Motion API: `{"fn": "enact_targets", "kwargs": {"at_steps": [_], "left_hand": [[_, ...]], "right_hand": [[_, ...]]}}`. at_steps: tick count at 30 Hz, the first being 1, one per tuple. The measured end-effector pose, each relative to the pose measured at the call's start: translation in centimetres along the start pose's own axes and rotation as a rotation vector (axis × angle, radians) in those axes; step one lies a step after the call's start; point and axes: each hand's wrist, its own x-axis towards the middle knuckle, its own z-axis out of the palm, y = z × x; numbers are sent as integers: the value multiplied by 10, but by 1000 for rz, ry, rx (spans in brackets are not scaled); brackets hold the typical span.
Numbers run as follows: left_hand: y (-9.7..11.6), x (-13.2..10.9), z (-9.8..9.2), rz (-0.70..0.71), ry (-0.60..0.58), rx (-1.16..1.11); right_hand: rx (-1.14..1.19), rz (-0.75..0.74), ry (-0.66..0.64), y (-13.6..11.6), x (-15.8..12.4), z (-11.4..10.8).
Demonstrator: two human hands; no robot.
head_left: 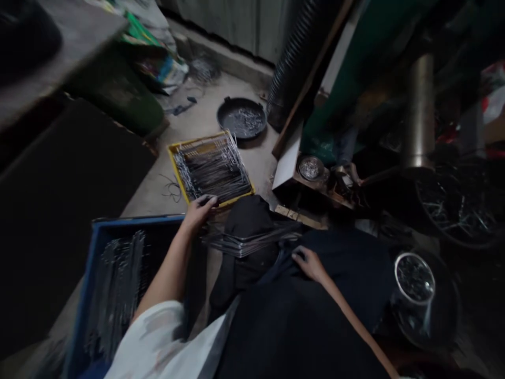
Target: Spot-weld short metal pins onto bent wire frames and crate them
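Observation:
A bundle of thin bent metal rods point(240, 243) lies across my lap, over dark clothing. My left hand point(198, 211) is at the near edge of a yellow crate point(172, 158), above the left end of this bundle. Its fingers are loosely bent, with nothing visible between them. The crate holds many thin metal rods point(215, 171) with bent ends. My right hand point(310, 263) is over my thigh, just below the bundle's right end. Its thumb and fingers are slightly apart and hold nothing I can see. The fingertips look dark.
Left of my legs stands a blue bin point(87, 263) with more metal rods. Beyond the crate a round black pan point(225, 123) holds small metal pieces. Bowls of metal parts point(414, 279) stand at right, near a metal cylinder point(418, 116). A dark panel point(67, 200) is at left.

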Motion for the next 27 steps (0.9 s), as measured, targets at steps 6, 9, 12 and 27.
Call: {"fn": "enact_targets", "kwargs": {"at_steps": [6, 9, 12, 27], "left_hand": [[42, -88, 31, 605, -521, 598], [47, -95, 40, 677, -437, 677], [58, -87, 42, 643, -333, 631], [105, 22, 136, 630, -569, 1090]], "right_hand": [[-7, -17, 47, 1, 1, -1], [13, -56, 64, 0, -4, -2], [81, -86, 96, 4, -10, -5], [-9, -195, 198, 14, -9, -11]]}}
